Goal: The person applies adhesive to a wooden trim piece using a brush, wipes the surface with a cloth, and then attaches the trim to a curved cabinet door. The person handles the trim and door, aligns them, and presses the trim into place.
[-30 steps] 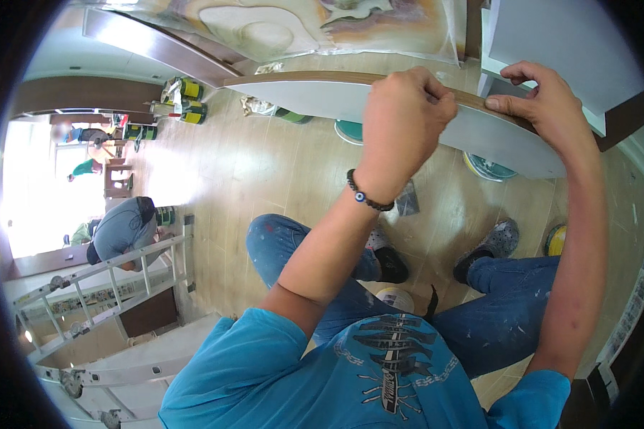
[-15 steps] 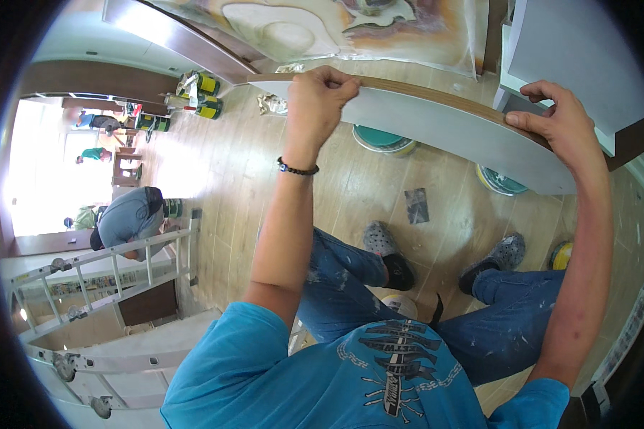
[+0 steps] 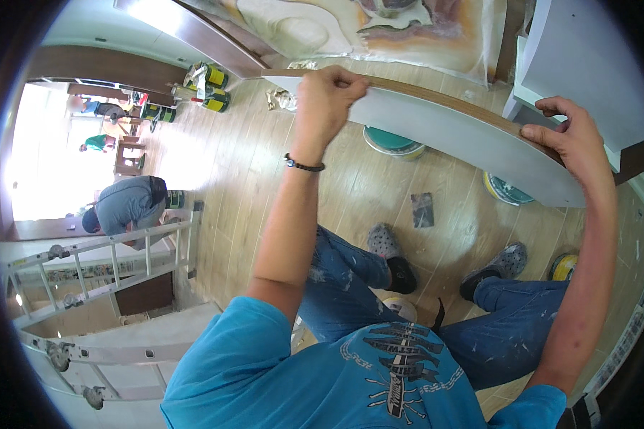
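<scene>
A long white board [image 3: 436,129] with a brown strip along its upper edge stands in front of me. My left hand [image 3: 331,93] is closed at the left part of that edge, thumb and fingertips pressed together on it. Whether anything small sits in the pinch is hidden. Toward the board's right end, my right hand [image 3: 567,132] grips the same edge, its thumb on the brown strip and the index finger bent above. Under the board, two tubs with green lids show in part, a left tub [image 3: 393,141] and a right tub [image 3: 506,189].
A small dark rectangular sheet [image 3: 422,210] lies on the wood-look floor. Plastic sheeting [image 3: 436,43] covers something patterned beyond the board. White shelving [image 3: 587,64] stands at right. An aluminium ladder [image 3: 114,261], a bent-over person [image 3: 130,203] and several paint cans [image 3: 211,87] are at left.
The whole view has shifted slightly, so board and hands appear a little further right and lower. Both hands keep their places on the edge. The bent-over person at left has moved a little.
</scene>
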A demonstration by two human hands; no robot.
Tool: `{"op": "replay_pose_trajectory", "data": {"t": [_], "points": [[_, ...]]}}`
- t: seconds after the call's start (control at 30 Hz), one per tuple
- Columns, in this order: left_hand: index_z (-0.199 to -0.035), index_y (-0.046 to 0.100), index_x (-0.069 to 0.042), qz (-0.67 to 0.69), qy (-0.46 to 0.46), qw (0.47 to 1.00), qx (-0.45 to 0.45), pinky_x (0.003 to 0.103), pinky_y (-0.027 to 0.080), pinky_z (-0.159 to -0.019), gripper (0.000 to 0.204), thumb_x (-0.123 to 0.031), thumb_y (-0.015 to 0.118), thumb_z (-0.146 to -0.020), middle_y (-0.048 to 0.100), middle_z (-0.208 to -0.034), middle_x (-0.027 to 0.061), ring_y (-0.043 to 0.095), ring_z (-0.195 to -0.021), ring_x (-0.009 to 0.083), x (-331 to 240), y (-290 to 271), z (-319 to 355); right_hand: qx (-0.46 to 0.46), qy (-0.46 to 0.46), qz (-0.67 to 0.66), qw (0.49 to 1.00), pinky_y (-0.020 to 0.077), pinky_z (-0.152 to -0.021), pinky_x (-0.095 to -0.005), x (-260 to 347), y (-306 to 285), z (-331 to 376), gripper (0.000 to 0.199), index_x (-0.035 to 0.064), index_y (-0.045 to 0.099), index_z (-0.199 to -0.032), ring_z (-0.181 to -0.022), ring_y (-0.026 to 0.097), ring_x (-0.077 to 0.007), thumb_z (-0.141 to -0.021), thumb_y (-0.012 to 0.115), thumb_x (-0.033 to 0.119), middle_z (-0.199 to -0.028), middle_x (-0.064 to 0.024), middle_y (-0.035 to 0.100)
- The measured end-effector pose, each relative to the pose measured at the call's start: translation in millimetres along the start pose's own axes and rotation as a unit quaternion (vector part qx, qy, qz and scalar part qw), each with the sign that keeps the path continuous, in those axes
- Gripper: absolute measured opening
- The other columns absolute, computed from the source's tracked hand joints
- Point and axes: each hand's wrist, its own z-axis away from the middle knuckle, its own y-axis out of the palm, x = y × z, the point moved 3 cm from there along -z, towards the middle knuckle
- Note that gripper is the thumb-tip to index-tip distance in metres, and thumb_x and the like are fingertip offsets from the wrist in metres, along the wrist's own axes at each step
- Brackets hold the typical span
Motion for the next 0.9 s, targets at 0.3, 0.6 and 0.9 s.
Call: {"op": "replay_pose_trajectory", "data": {"t": [0.3, 0.6, 0.9], "points": [[-0.092, 0.078, 0.004, 0.029, -0.003, 0.999, 0.012, 0.026, 0.047, -0.06, 0.024, -0.019, 0.085, -0.092, 0.07, -0.074, 0.0033, 0.059, -0.065, 0.0085, -10, 6, 4, -0.004, 0.032, 0.011, 0.999, 0.057, -0.081, -0.0357, 10, -2, 5, 0.064, 0.0072, 0.075, -0.126, -0.088, 0.074, -0.0213, -0.075, 0.095, 0.041, -0.117, -0.01, 0.077], [-0.092, 0.078, 0.004, 0.027, -0.006, 0.999, 0.023, 0.026, 0.047, -0.06, 0.023, -0.019, 0.084, -0.093, 0.071, -0.076, 0.003, 0.058, -0.065, 0.0083, -2, -2, 1, -0.001, -0.013, 0.0, 1.0, 0.0563, -0.081, -0.0352, -2, 1, -1, 0.065, 0.0078, 0.075, -0.127, -0.089, 0.074, -0.0207, -0.075, 0.095, 0.043, -0.12, -0.0101, 0.076], [-0.093, 0.079, 0.003, 0.014, -0.011, 1.0, -0.002, 0.026, 0.046, -0.06, 0.023, -0.019, 0.084, -0.093, 0.071, -0.076, 0.0022, 0.058, -0.066, 0.0073, 11, -11, -3, 0.026, 0.033, 0.008, 0.999, 0.0562, -0.077, -0.0343, 5, 1, -3, 0.066, 0.0088, 0.076, -0.126, -0.085, 0.073, -0.0192, -0.074, 0.096, 0.044, -0.114, -0.0091, 0.077]]}}
